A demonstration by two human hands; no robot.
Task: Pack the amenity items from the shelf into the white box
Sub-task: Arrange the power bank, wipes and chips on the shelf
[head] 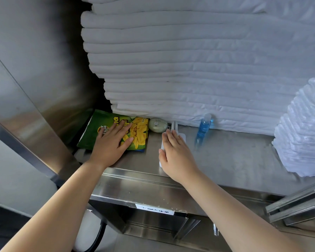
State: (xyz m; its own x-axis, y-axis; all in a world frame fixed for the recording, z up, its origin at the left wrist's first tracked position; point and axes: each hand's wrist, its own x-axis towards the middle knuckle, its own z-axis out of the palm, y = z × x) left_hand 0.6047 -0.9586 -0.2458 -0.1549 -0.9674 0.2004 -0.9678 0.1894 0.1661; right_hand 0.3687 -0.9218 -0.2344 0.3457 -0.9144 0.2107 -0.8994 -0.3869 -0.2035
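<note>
On the steel shelf [225, 157] lies a green and yellow snack bag [98, 124], and my left hand [111, 144] rests flat on it with straight fingers. My right hand [176, 153] lies flat over thin white packaged items [180, 133], fingers straight, mostly hiding them. A pale oval soap [157, 125] sits between the bag and the white items, against the linen. A small blue bottle [205, 125] stands upright to the right of my right hand. The white box is out of view.
A tall stack of folded white linen [189, 60] fills the back of the shelf. A second pile of white cloths [304, 131] sits at the right. A steel cabinet wall [35, 79] closes the left side. A label [155, 209] marks the shelf's front edge.
</note>
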